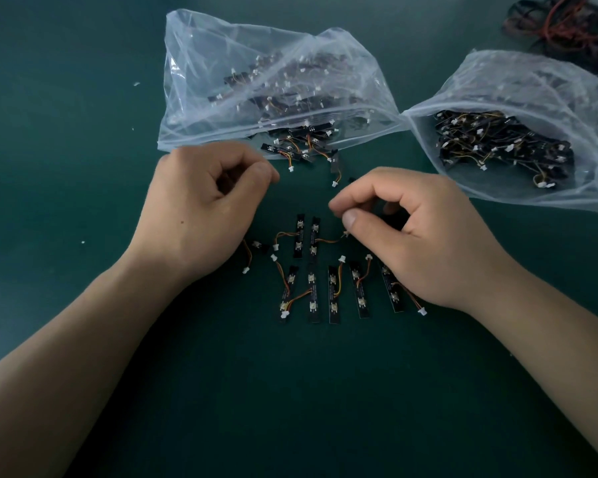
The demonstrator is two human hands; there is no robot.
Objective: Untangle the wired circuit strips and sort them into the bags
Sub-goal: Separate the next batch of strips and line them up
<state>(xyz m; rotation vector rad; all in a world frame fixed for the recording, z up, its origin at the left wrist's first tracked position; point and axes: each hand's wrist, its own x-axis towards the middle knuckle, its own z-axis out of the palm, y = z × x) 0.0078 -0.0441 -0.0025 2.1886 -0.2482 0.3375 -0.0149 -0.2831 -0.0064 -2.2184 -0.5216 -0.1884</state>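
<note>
1. L hand (201,205): over the desk (66,115), just in front of the L bag's mouth. Fingers curled, thumb tip against forefinger. Grip narrow. Nothing visible in it, so can't tell if it holds anything.
2. R hand (415,232): fingers curled, thumb and forefinger tips close together, above the loose strips. Grip narrow. There's a dark patch inside the curl, but can't tell if it's a strip or shadow.
3. White connector (346,233) on one strip's wire sits just under the R thumb tip. Can't tell if they touch.
4. Loose strips (334,294): black, w/ orange/yellow wires and white plugs, flat on the desk between the two hands. The near row has five, roughly parallel, pointing away from the person. The rightmost is partly under the R hand. Two more lie side by side just beyond that row. One short piece lies beside the L hand's heel.
5. L bag (221,63): clear plastic, mouth facing the person, many strips inside.
6. Spilled strips (290,150): a few poke out of the L bag's mouth onto the desk, between bag and hands.
7. R bag (532,84): clear plastic, mouth open, a tangled heap of strips inside. It lies right of the L bag, beyond the R hand.
8. Cable bundle (563,25): black and red, at the far right corner behind the R bag.
</note>
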